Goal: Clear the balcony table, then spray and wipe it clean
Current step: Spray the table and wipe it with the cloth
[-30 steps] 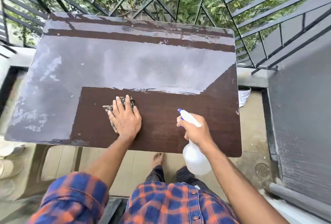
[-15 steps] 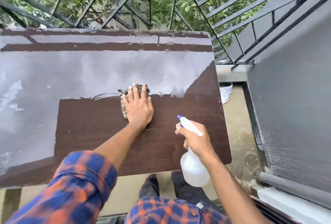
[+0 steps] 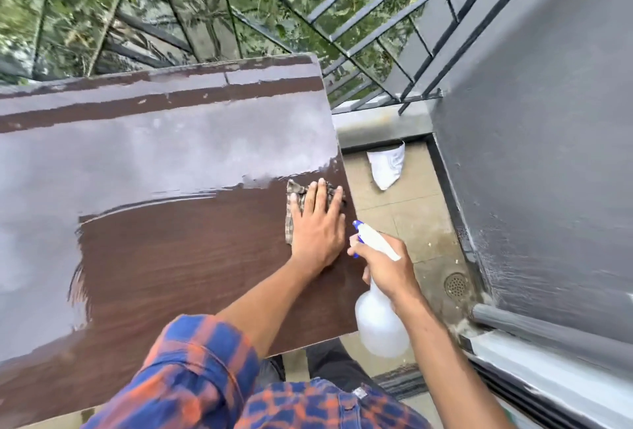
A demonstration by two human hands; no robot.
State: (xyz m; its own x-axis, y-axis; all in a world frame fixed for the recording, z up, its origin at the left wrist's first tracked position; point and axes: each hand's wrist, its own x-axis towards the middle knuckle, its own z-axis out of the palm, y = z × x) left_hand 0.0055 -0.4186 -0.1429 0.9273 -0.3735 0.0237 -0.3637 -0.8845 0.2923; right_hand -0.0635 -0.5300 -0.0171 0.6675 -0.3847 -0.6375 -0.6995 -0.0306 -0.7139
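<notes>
The brown wooden table fills the left of the view; its far half is dull grey with dust, its near strip is wiped dark. My left hand lies flat on a checked cloth at the table's right edge, pressing it down. Beside that edge, my right hand grips the neck of a white spray bottle with a blue nozzle, held off the table over the floor.
A black metal railing with greenery behind it runs along the far side. A grey wall stands on the right. On the tiled floor lie a white bag and a round drain.
My left hand has slid the cloth rightward along the edge of the dusty area to the table's right edge, widening the dark wiped strip. The view has turned right. The bottle stays in my right hand.
</notes>
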